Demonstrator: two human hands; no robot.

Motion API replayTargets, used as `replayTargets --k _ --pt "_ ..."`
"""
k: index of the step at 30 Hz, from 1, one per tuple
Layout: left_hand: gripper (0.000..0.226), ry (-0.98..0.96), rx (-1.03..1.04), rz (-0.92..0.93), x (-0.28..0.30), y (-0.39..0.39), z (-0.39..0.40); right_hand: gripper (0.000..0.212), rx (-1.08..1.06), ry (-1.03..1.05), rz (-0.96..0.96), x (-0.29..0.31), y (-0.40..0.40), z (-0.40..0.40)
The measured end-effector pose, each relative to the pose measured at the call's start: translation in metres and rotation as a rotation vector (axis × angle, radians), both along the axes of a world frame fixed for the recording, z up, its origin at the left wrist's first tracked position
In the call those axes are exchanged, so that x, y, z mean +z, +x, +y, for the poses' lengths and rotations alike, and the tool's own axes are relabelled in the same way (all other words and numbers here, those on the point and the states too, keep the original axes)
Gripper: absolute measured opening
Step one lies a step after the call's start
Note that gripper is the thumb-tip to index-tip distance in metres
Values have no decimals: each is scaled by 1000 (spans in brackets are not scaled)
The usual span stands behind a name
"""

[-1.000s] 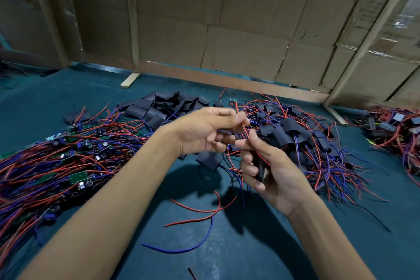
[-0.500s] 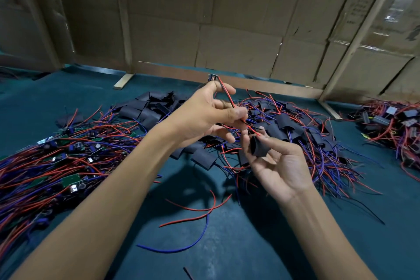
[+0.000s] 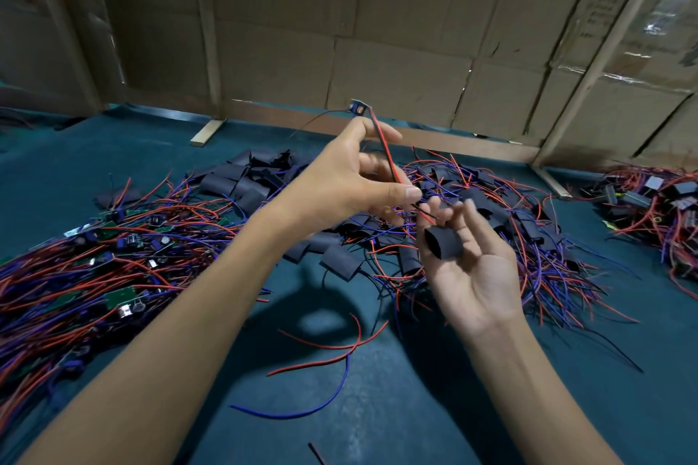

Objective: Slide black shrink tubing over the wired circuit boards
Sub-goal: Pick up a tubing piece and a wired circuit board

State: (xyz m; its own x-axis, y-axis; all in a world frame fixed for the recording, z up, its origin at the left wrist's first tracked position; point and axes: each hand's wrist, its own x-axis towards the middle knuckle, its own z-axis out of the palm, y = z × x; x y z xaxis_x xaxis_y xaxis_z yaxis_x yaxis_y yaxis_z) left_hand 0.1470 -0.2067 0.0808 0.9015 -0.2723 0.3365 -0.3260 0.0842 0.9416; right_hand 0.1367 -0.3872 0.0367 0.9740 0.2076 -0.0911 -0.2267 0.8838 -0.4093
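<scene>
Nearest the camera, loose red and blue wire offcuts [image 3: 332,351] lie curled on the teal work surface [image 3: 415,419], between the two bare forearms that reach forward from the bottom corners. The right hand [image 3: 472,276] is turned palm up, its fingers loosely spread and slightly blurred, with a short black shrink tube [image 3: 443,242] resting across the base of the fingers near the thumb, its open end facing left. Just above it, the left hand [image 3: 340,185] pinches a red-and-black wire pair [image 3: 385,153] between thumb and forefinger near the wires' lower ends, which almost touch the right fingertips. The wires run up and away to a small circuit board [image 3: 356,108] raised above the left hand. Beyond lie a pile of tubing pieces [image 3: 245,177], sleeved boards [image 3: 510,208] and bare wired boards [image 3: 94,257], then a cardboard wall [image 3: 396,30].
</scene>
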Motion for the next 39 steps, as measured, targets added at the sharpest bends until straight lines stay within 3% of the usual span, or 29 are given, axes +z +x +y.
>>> replayTargets --k 9,21,34,39 --pt "54 47 -24 -131 -20 -3 -31 30 -210 137 149 -10 1 -13" --pt "52 96 29 -188 -29 2 -31 23 -220 296 152 -4 5 -15" --pt "51 70 10 -182 -36 1 -34 30 -254 336 183 -9 8 -23" --pt "52 104 34 -218 -47 -3 -52 37 -238 234 193 -9 9 -22"
